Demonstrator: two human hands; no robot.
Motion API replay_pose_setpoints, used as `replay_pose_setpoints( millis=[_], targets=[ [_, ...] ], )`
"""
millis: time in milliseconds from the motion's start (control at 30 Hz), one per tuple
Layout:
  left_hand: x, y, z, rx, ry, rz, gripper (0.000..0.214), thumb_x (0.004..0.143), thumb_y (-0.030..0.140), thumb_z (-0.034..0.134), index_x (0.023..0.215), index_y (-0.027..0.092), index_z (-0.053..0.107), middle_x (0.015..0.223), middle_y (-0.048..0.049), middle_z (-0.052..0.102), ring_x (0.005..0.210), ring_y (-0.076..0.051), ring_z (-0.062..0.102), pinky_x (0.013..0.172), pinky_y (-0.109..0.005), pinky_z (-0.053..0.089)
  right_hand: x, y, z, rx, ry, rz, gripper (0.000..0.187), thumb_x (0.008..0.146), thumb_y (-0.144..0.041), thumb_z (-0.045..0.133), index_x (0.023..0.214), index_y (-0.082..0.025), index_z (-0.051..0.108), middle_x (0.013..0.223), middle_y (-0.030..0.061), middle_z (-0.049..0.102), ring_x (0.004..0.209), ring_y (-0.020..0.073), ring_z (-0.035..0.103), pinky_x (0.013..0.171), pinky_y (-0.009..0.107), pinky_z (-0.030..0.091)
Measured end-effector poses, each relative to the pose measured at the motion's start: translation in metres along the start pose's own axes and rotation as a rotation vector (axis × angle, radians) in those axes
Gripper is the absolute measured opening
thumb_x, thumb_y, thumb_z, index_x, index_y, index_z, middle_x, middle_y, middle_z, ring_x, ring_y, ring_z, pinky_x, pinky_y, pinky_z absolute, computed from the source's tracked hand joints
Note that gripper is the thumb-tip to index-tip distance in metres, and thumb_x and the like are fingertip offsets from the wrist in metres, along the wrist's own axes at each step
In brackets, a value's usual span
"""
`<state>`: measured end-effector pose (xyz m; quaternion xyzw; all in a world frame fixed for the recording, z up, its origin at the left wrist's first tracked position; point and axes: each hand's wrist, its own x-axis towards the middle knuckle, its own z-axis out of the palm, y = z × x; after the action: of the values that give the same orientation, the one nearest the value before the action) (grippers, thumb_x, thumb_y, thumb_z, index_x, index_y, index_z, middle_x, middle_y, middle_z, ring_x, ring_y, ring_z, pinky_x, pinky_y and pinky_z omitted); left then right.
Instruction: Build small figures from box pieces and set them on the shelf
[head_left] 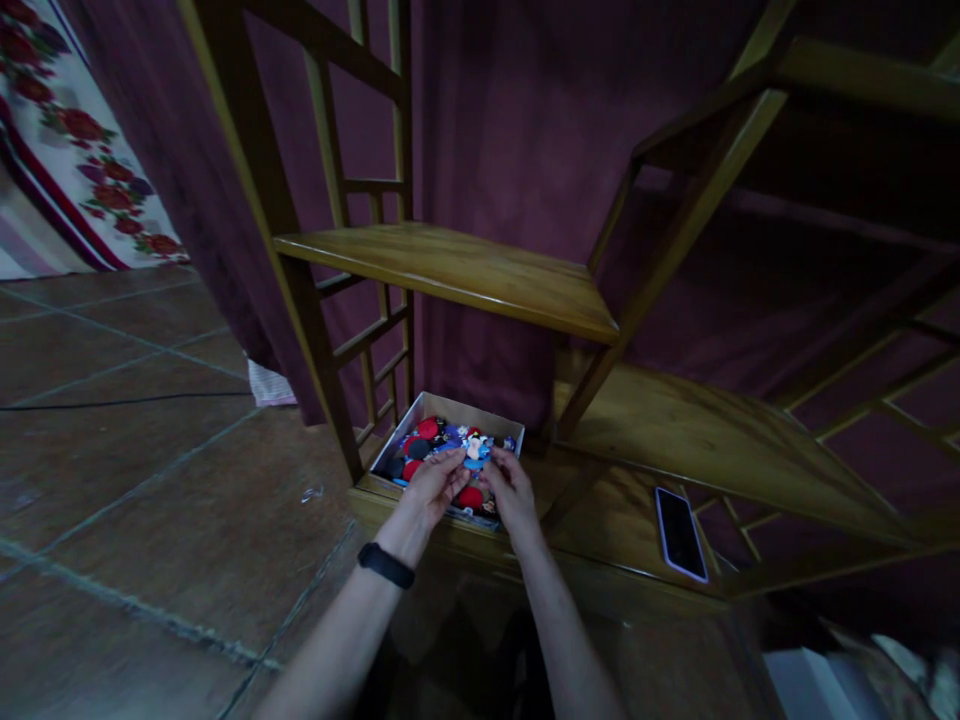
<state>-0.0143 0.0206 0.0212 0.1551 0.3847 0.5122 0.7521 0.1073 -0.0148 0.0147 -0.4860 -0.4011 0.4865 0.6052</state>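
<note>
Over a shallow cardboard box [388,452], a small blue-and-white cartoon-like figure piece [475,450] is held between my two hands. My left hand [436,480] pinches its left side, with a dark band round the wrist. On the right side, the fingers of my right hand [511,490] are closed on the same piece. Inside the box lies a jumble of small flat pieces, among them a red round piece [427,428] and a dark round piece [418,448]. My hands hide part of the box's contents and its front rim.
The box stands on the low ledge of a wooden shelf unit; a shelf board [457,275] juts out above it. A phone [680,534] lies on the ledge to the right. A purple curtain [510,130] hangs behind. Tiled floor [150,480] spreads to the left, crossed by a cable.
</note>
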Motion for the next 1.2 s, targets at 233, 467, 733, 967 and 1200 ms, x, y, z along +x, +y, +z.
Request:
replay_pose_setpoints(
  millis=[233,467,733,967,1200],
  targets=[
    [-0.003,-0.002,0.0,0.131,0.006,0.137,0.012,0.068,0.008,0.069,0.077,0.011,0.063,0.068,-0.0026,0.065,0.055,-0.007,0.059,0.053,-0.015,0.049,-0.001,-0.004,0.001,0.079,0.058,0.126,0.038,0.064,-0.047,0.068,0.091,-0.021,0.064,0.086,0.0009,0.065,0.073,0.0157,0.061,0.064,0.027,0.052],
    [-0.011,0.0,0.003,0.206,0.047,0.166,0.033,0.061,0.005,0.073,0.092,0.013,0.062,0.066,-0.0013,0.064,0.054,-0.008,0.059,0.053,-0.016,0.048,-0.002,-0.001,0.002,0.143,0.033,0.148,0.033,0.066,-0.043,0.069,0.09,-0.02,0.065,0.087,0.0013,0.066,0.073,0.0138,0.061,0.068,0.027,0.052],
    [-0.014,0.005,-0.001,0.219,-0.04,0.079,0.023,0.069,0.014,0.067,0.092,0.012,0.066,0.071,-0.0049,0.067,0.062,-0.009,0.062,0.059,-0.018,0.049,0.001,0.001,-0.002,0.352,0.083,0.268,0.034,0.062,-0.038,0.075,0.088,-0.019,0.063,0.089,0.0035,0.068,0.069,0.0137,0.064,0.063,0.026,0.054],
    [-0.011,-0.001,0.002,0.341,-0.075,0.263,0.033,0.055,0.011,0.073,0.087,0.012,0.065,0.065,-0.0006,0.064,0.054,-0.008,0.056,0.053,-0.018,0.043,0.001,0.001,-0.002,0.406,0.072,0.346,0.03,0.064,-0.037,0.074,0.085,-0.019,0.062,0.077,0.0012,0.068,0.061,0.0116,0.063,0.056,0.022,0.053],
    [-0.001,-0.012,-0.001,0.461,-0.036,0.477,0.026,0.05,0.011,0.071,0.074,0.013,0.062,0.056,0.0053,0.053,0.05,-0.006,0.048,0.052,-0.018,0.039,0.001,0.004,0.0,0.383,0.097,0.417,0.027,0.069,-0.037,0.069,0.085,-0.018,0.061,0.066,0.0001,0.066,0.055,0.0111,0.061,0.049,0.02,0.051]
  ],
)
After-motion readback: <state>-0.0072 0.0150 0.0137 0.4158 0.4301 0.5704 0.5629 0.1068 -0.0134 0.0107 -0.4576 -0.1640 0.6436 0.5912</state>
